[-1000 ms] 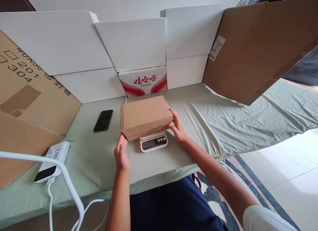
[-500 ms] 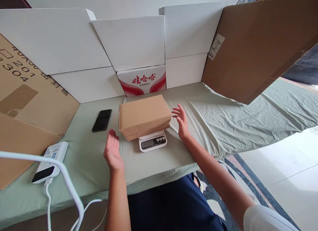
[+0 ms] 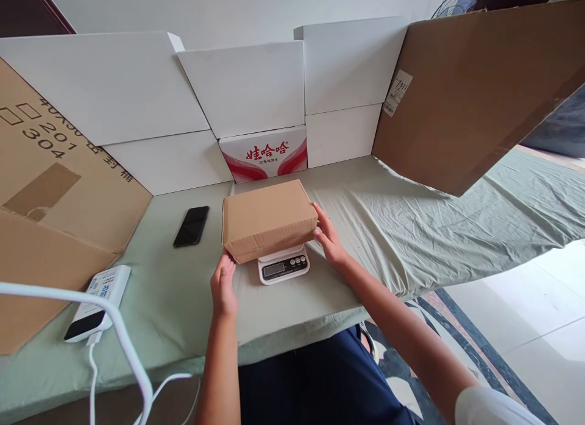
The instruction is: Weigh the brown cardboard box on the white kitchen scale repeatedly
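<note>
On the scale [image 3: 283, 265], near the front edge of the table [image 3: 183, 303], your box [image 3: 267, 218] sits closed, far wider than the white platform under it, so it overhangs on every side and hides all but the display and buttons. Your left hand [image 3: 223, 285] meets the near left corner with its fingers together and extended, laid against the cardboard rather than curled round it; your right hand [image 3: 328, 237] presses the right end, fingers slightly spread along the side. Whether either hand bears any of the weight cannot be told. The risk, as I judge it, is plain: any pressure from your palms will falsify the reading, and an uneven push at one end could tip the overhanging box off the small platform or slide the scale on the loose green cloth. Farther out, a phone [image 3: 191, 225] lies well apart to the left, a white device [image 3: 97, 303] with its cable rests near the front left edge, and a printed carton [image 3: 265, 154] stands against the white boards behind. Half a second ago both your hands hung open and clear of the box; now they have closed back onto it, as they were a second ago.
</note>
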`<state>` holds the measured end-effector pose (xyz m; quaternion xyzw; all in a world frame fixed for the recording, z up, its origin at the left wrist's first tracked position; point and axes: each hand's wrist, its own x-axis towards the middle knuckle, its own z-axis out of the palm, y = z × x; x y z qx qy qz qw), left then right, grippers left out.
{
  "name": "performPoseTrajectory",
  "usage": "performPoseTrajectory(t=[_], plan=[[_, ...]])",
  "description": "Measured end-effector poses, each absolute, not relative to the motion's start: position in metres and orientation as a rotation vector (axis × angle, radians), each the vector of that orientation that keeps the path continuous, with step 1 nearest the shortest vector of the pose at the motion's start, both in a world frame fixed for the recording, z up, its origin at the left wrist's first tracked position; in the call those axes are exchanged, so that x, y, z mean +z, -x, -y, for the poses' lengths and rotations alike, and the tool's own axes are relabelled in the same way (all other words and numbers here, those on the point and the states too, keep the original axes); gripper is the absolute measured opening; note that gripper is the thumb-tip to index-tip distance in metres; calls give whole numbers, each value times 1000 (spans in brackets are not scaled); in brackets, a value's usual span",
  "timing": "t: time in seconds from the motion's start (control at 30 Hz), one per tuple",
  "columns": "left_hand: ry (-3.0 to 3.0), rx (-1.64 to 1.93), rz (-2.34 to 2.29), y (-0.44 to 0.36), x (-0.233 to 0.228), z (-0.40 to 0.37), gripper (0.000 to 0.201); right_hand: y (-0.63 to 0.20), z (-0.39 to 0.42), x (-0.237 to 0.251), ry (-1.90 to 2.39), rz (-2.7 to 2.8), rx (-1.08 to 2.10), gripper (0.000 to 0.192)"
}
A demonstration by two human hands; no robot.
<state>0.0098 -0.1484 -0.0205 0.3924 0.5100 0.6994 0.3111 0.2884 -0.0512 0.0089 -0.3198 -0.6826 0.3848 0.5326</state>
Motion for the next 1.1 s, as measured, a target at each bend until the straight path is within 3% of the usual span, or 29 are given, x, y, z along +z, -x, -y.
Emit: performPoseTrajectory(t=[0.2,0.4,0.73,1.1], plan=[[-1047,1873,-1317,-7,-5,136,75,-284,48,22,755,1611,872,75],[-1134,1907,-1179,7,32,61,62,-256,-6,52,629,1577,788,76],[-989,1791,-1284,13,-12,1,62,-229,-54,7,763,1470,935,85],[-758,1941,-1329,60,7,12,79,-280,-94,-16,1056,1224,801,77]])
